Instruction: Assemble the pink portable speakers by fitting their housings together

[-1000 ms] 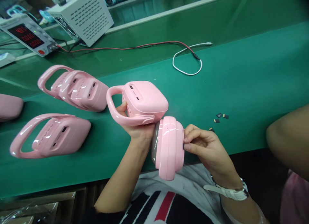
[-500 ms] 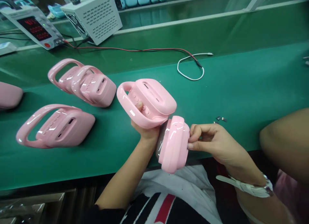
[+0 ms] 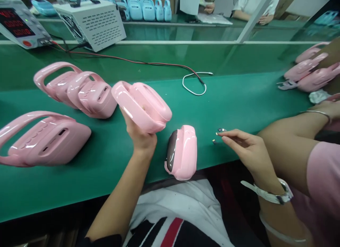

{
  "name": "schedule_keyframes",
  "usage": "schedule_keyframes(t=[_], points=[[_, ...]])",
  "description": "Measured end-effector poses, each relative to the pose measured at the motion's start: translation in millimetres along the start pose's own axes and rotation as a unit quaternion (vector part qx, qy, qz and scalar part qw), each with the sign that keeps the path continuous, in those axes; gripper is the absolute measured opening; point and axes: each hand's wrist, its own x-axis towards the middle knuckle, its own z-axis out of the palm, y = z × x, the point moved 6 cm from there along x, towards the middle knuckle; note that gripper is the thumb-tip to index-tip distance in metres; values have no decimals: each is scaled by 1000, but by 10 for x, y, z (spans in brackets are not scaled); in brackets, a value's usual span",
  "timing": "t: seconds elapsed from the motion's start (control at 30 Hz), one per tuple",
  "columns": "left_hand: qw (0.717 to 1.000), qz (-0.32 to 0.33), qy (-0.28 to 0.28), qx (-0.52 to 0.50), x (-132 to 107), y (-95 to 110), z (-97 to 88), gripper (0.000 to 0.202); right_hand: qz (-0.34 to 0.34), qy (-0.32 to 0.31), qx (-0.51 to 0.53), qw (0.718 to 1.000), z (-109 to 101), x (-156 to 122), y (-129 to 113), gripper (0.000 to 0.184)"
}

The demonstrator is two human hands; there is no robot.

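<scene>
My left hand (image 3: 140,135) grips a pink portable speaker (image 3: 152,101) from below and holds it tilted above the bench, its thick handle toward the left. Just right of it, a second pink speaker (image 3: 186,153) with a dark glossy face stands near the bench's front edge, untouched. My right hand (image 3: 247,147) has thumb and forefinger pinched on a tiny memory card (image 3: 217,134) with a gold-coloured end. Close to those fingertips, more small dark memory cards (image 3: 214,141) lie on the green bench (image 3: 239,98).
Several pink speakers (image 3: 92,98) stand at left. A white cable (image 3: 193,94) runs from a power supply (image 3: 20,23) beside a vented grey box (image 3: 92,27). At right are a co-worker's arm (image 3: 289,133) and more pink speakers (image 3: 310,75). Blue speakers (image 3: 147,7) line the back.
My right hand has left the second speaker's side and moved right to the memory cards. My left hand has shifted left with its speaker, now tilted differently. The view has turned rightward.
</scene>
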Motion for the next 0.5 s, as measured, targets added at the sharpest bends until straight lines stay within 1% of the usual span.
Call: schedule_keyframes(t=[0.03,0.07,0.1,0.2,0.27,0.33,0.43,0.5], points=[[1000,19,-14,6,66,75,-1,29,-24,12,-53,998,-42,-21,30,20],[999,37,-23,14,129,136,-16,27,-48,10,-96,994,-48,-41,55,22],[998,42,-38,21,186,166,-31,26,-69,5,-128,989,-31,-57,77,25],[993,39,-104,49,301,155,-65,27,-103,4,-171,980,39,-72,134,27],[983,55,-155,87,318,127,-74,36,-110,7,-168,980,67,-65,174,29],[970,68,-190,138,297,96,-88,46,-114,4,-156,981,73,-51,229,32],[952,70,-211,210,223,73,-120,54,-116,-7,-139,983,62,-8,310,34],[942,67,-218,248,167,78,-139,59,-107,-28,-109,988,72,45,286,35]])
